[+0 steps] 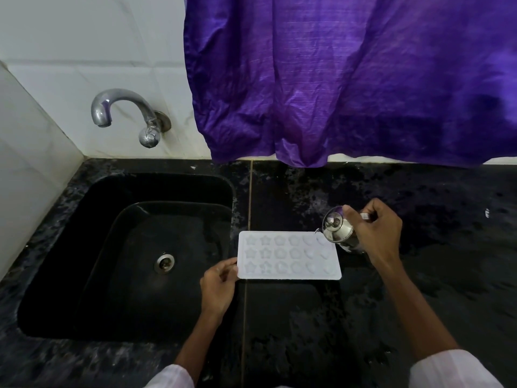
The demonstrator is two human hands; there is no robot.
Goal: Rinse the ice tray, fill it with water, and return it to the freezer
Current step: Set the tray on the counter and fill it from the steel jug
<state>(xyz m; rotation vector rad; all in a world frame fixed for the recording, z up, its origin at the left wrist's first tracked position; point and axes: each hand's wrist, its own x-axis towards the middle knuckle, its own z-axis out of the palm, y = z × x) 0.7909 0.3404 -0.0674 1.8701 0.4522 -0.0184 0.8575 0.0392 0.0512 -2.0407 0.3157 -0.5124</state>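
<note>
1. The tray [289, 254] is lying flat on the black tabletop [419, 275], just right of the sink [84, 247], with its long axis running left to right across me.
2. My left hand [219, 284] is steadying it: the fingers [228, 266] are pinching the near-left corner at the short edge, so this hand is the nearer one to the tray.
3. My right hand [375, 233] is gripping a small steel jug [337, 229], fingers curled round it and its handle, and tipping it leftward.
4. The spout is hanging over the tray's far-right corner, so the tray is lying to the left of and below the pouring hand.
5. I cannot tell whether water is leaving the spout, or which moulds are holding any.
6. I judge I am filling the tray. The pour should be travelling leftward along the long axis, row by row, toward my left hand.
7. The risk I am weighing is that the moulds are shallow, so too much tilt will be spilling water over the rim onto the tabletop.
8. The freezer is not in view.
</note>
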